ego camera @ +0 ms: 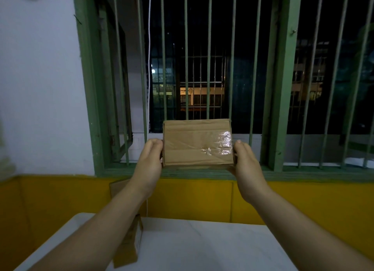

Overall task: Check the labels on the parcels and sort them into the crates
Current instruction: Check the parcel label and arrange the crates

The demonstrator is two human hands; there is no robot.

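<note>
Both hands, left (148,161) and right (248,165), grip parcel (197,143) between them

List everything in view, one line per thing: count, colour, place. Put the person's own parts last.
held parcel: one, brown cardboard with clear shiny tape, raised in front of the window, a hand at each side; no label visible on the facing side
second parcel: one, brown cardboard, on the table, partly hidden by the left forearm
table: one, white top, bottom centre
window grille: one, green bars and frame, night outside
wall: one, white above, yellow band below the sill
cord: one, white, hanging at the window's left
left hand: one, gripping the held parcel's left edge
right hand: one, gripping its right edge
</note>
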